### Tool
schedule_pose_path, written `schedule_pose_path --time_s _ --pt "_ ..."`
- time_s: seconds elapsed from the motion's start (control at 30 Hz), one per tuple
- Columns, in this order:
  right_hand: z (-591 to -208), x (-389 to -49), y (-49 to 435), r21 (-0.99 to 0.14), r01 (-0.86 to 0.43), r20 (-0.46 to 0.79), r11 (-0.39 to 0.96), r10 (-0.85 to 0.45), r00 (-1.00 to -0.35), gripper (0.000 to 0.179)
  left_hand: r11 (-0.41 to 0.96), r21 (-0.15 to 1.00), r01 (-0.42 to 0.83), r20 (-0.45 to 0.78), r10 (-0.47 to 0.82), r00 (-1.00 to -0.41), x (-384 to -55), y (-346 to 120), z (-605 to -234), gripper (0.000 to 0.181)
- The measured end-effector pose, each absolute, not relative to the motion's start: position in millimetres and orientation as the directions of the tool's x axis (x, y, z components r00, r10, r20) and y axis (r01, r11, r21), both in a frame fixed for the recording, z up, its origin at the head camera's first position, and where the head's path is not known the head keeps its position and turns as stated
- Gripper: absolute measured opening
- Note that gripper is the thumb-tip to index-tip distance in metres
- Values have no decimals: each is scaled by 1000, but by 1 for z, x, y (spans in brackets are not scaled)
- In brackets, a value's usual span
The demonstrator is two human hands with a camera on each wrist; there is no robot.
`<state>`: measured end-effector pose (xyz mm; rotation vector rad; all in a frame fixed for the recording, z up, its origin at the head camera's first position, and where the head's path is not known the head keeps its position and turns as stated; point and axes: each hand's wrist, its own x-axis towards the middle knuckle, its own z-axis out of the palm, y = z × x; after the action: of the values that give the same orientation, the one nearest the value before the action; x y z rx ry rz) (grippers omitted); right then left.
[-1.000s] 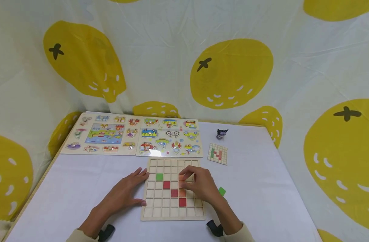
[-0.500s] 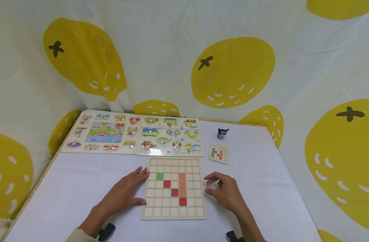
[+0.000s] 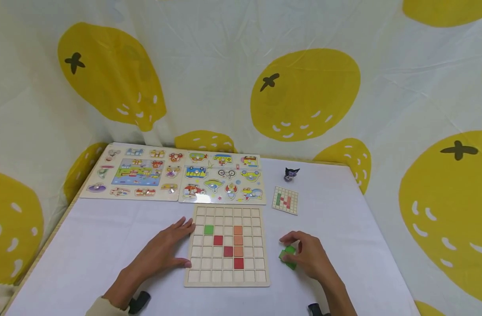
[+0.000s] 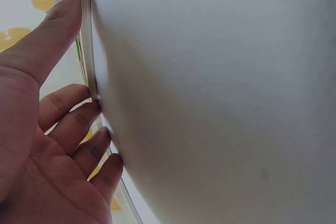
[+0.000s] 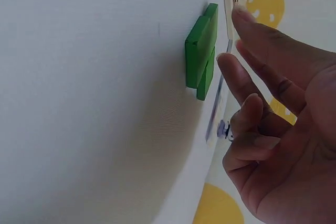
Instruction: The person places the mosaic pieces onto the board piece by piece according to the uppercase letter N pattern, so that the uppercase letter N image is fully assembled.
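Observation:
A wooden grid board [image 3: 216, 276] lies in front of me in the head view, carrying one green tile [image 3: 208, 230], several red tiles [image 3: 228, 251] and a column of orange tiles [image 3: 238, 240]. My left hand [image 3: 162, 252] rests with spread fingers along its left edge; the left wrist view shows thumb and fingertips at the board's side [image 4: 85, 30]. To the right of the board, my right hand [image 3: 312, 256] hovers over several loose green tiles [image 3: 291, 250], its thumb and forefinger apart. In the right wrist view those green tiles [image 5: 200, 53] lie bunched on the cloth, just beyond the fingertips.
A small patterned grid card [image 3: 285, 200] lies beyond the right hand, with a dark figurine [image 3: 290, 174] behind it. Two picture puzzle boards, a left one [image 3: 94, 175] and a right one [image 3: 221, 199], line the back against a lemon-print curtain [image 3: 209, 87].
My right hand has left the orange tiles on the board and moved right, to the green tiles on the cloth. The left hand has stayed at the board's edge.

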<state>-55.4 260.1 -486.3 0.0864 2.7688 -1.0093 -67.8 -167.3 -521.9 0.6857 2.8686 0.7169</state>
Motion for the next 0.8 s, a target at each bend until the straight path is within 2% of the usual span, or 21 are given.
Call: schedule_pose_path --time_s 0.3,0.5,0.8 --pt "-498 -58 250 -592 59 -154 804 -41 -987 40 783 474 403 18 450 -893 -67 -167 -521 105" --pt "-497 -63 242 -476 -9 -90 879 -59 -994 35 787 478 390 6 441 -897 -67 -167 -520 106" --pt "-485 -61 241 -429 9 -171 903 -72 -983 33 786 473 399 9 448 -894 -67 -166 -520 105"
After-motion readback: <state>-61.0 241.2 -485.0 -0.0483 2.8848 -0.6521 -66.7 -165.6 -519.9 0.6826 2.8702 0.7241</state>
